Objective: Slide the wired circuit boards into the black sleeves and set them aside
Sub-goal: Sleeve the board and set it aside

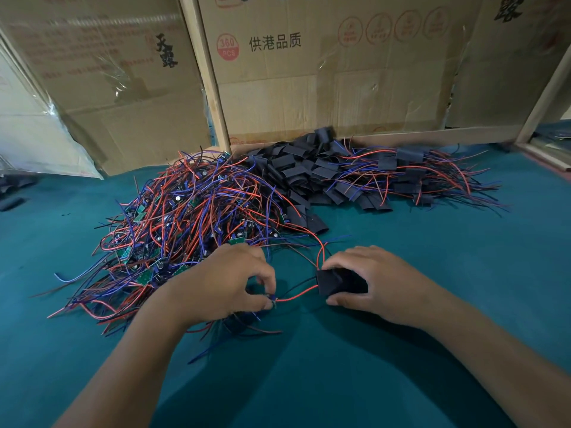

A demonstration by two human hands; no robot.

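My right hand grips a black sleeve just above the green table. Red and dark wires run out of the sleeve's left end. My left hand pinches the far end of the red wire between thumb and forefinger, where a small blue part shows. A big tangle of wired circuit boards with red and blue leads lies left of centre. Behind it sits a heap of empty black sleeves. Sleeved boards with wires lie at the back right.
Cardboard boxes and a wooden frame wall off the back of the green table. A few loose black sleeves lie at the far left edge.
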